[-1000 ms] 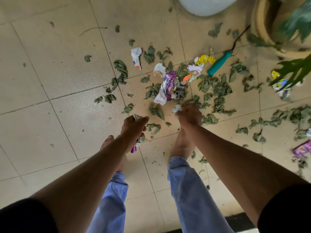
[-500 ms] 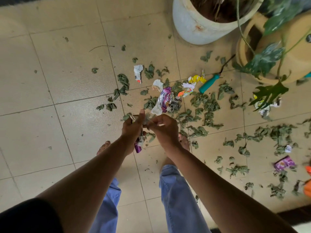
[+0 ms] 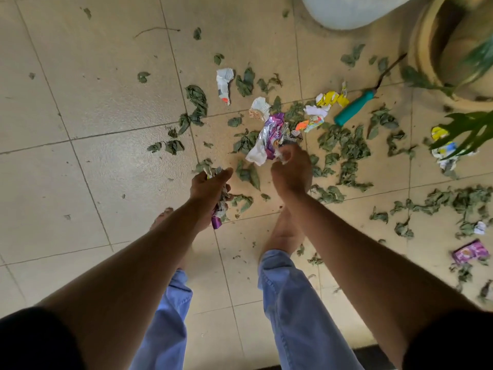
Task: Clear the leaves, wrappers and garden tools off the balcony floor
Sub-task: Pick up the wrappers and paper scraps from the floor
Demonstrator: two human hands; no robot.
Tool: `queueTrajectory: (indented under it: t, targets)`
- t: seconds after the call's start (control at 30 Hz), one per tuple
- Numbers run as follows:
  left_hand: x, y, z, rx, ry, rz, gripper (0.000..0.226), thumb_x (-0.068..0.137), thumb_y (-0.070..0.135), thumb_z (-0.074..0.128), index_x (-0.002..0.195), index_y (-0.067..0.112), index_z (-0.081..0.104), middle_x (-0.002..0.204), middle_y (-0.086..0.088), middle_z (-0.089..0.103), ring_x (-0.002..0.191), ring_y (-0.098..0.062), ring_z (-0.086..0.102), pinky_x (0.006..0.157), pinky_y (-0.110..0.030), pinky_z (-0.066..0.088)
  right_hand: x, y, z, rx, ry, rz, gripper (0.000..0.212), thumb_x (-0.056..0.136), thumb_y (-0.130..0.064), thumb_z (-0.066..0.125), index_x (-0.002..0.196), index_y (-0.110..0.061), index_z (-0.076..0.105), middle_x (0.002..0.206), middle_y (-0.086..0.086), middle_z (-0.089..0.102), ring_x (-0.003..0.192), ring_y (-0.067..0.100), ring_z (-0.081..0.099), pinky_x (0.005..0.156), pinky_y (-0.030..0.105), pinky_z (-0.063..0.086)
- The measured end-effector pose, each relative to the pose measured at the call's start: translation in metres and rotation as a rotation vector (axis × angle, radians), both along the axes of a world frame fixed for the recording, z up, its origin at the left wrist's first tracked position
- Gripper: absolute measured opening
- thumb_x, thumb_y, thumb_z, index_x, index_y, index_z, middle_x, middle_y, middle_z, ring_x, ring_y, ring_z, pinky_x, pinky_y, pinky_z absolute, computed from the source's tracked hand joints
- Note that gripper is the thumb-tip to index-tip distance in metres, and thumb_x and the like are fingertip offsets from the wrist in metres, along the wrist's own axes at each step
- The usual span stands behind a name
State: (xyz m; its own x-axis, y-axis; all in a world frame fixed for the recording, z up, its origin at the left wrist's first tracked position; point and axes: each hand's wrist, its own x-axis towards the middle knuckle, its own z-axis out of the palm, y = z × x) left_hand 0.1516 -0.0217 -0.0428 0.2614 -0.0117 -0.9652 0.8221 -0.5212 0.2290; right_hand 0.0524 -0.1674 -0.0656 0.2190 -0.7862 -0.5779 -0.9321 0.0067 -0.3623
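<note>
While the left hand (image 3: pixel 210 184) clutches a bundle of crumpled wrappers and dry green leaves (image 3: pixel 220 202), the right hand (image 3: pixel 292 169) curls its fingers on a small whitish scrap (image 3: pixel 282 156) at the near edge of the purple-and-silver foil wrapper (image 3: pixel 269 140) at frame centre. Gathering litter by hand looks to be the step, still early. Next the right hand likely needs to lift that foil piece and pass it left. Leaves spread thickly to the right; the teal-handled garden tool (image 3: pixel 356 109) lies at upper right, just beside the tan plant pot (image 3: pixel 426 49), which crowds reaching there. Bare tiles (image 3: pixel 80 102) at left offer open room.
</note>
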Motion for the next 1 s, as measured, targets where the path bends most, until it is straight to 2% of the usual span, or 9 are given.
queueTrajectory:
  t: [0.2, 0.33, 0.4, 0.53, 0.6, 0.7, 0.77, 0.9, 1.0]
  targets:
    - [-0.011, 0.010, -0.016, 0.011, 0.013, -0.029, 0.050, 0.090, 0.033, 0.078, 0.126, 0.004, 0.061, 0.091, -0.013, 0.068, 0.061, -0.019, 0.060, 0.049, -0.025, 0.046, -0.009, -0.017, -0.039, -0.028, 0.173, 0.251, 0.041, 0.084, -0.008, 0.060, 0.119, -0.029, 0.057, 0.125, 0.007, 0.050, 0.101, 0.031, 0.061, 0.071, 0.031, 0.036]
    - [-0.013, 0.014, -0.019, 0.020, 0.008, -0.045, 0.046, 0.091, 0.035, 0.077, 0.122, 0.004, 0.064, 0.093, -0.013, 0.068, 0.070, -0.022, 0.059, 0.064, -0.035, 0.047, -0.013, -0.026, -0.042, -0.048, 0.220, 0.267, 0.028, 0.089, -0.014, 0.061, 0.113, -0.026, 0.060, 0.124, 0.010, 0.049, 0.097, 0.038, 0.062, 0.070, 0.034, 0.039]
    - [-0.014, 0.014, -0.016, 0.027, 0.012, -0.040, 0.049, 0.090, 0.036, 0.077, 0.123, 0.004, 0.062, 0.099, -0.015, 0.067, 0.079, -0.026, 0.057, 0.073, -0.041, 0.045, -0.016, -0.029, -0.035, -0.056, 0.167, 0.224, 0.023, 0.091, -0.016, 0.060, 0.111, -0.027, 0.063, 0.123, 0.008, 0.051, 0.094, 0.034, 0.062, 0.070, 0.033, 0.042]
    - [-0.015, 0.006, -0.005, 0.005, 0.015, -0.031, 0.050, 0.091, 0.035, 0.077, 0.125, 0.003, 0.061, 0.098, -0.016, 0.064, 0.082, -0.027, 0.055, 0.075, -0.042, 0.042, -0.021, -0.029, -0.006, -0.073, -0.093, 0.088, 0.016, 0.089, -0.016, 0.065, 0.105, -0.019, 0.067, 0.112, 0.007, 0.058, 0.088, 0.016, 0.055, 0.076, 0.028, 0.044]
    - [-0.016, -0.002, 0.001, -0.006, 0.024, -0.027, 0.050, 0.091, 0.035, 0.076, 0.126, 0.002, 0.061, 0.095, -0.014, 0.064, 0.082, -0.027, 0.055, 0.072, -0.040, 0.043, -0.022, -0.028, 0.014, -0.059, -0.190, -0.008, 0.012, 0.087, -0.016, 0.068, 0.099, -0.020, 0.068, 0.103, 0.002, 0.062, 0.087, 0.013, 0.056, 0.076, 0.027, 0.045]
    - [-0.015, -0.014, 0.009, -0.047, 0.035, -0.008, 0.045, 0.095, 0.033, 0.072, 0.123, 0.000, 0.064, 0.081, -0.008, 0.064, 0.066, -0.021, 0.054, 0.061, -0.032, 0.039, -0.021, -0.028, 0.039, 0.012, -0.288, -0.165, 0.008, 0.088, -0.018, 0.069, 0.092, -0.025, 0.067, 0.091, -0.010, 0.066, 0.084, 0.007, 0.062, 0.067, 0.016, 0.043]
    - [-0.015, -0.019, 0.013, -0.082, 0.040, 0.010, 0.043, 0.098, 0.033, 0.067, 0.125, 0.000, 0.064, 0.082, -0.008, 0.063, 0.065, -0.020, 0.052, 0.060, -0.031, 0.037, -0.020, -0.028, 0.048, 0.062, -0.346, -0.245, 0.007, 0.089, -0.014, 0.069, 0.090, -0.020, 0.068, 0.085, -0.006, 0.070, 0.075, 0.001, 0.063, 0.059, 0.012, 0.041]
    - [-0.014, -0.024, 0.021, -0.145, 0.060, 0.051, 0.040, 0.101, 0.034, 0.062, 0.126, 0.002, 0.065, 0.087, -0.008, 0.064, 0.068, -0.020, 0.053, 0.060, -0.029, 0.040, -0.017, -0.020, 0.056, 0.157, -0.414, -0.293, 0.005, 0.090, -0.008, 0.068, 0.091, -0.013, 0.067, 0.085, 0.005, 0.072, 0.071, 0.010, 0.063, 0.058, 0.018, 0.045]
    - [-0.012, -0.023, 0.025, -0.186, 0.057, 0.077, 0.038, 0.101, 0.037, 0.062, 0.121, 0.006, 0.069, 0.089, -0.007, 0.068, 0.069, -0.020, 0.057, 0.059, -0.029, 0.043, -0.010, -0.006, 0.055, 0.190, -0.441, -0.220, 0.007, 0.091, -0.006, 0.068, 0.094, -0.013, 0.067, 0.084, -0.001, 0.071, 0.073, 0.004, 0.064, 0.063, 0.015, 0.047]
